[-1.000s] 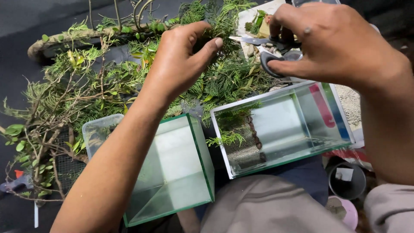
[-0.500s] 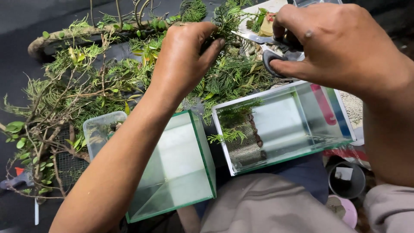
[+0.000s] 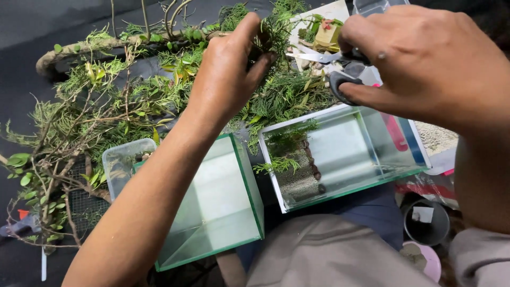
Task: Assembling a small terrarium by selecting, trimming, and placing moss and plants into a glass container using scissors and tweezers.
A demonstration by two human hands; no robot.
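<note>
Left hand (image 3: 226, 74) pinches a green sprig (image 3: 271, 32); right hand (image 3: 425, 58) holds scissors (image 3: 329, 66) beside it.

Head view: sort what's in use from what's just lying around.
In use:
left hand pinching a green sprig
right hand holding scissors

Lying about:
glass tank with planting
second glass tank
plastic tub
mossy branch
mesh
dark cup
pink lid
</note>
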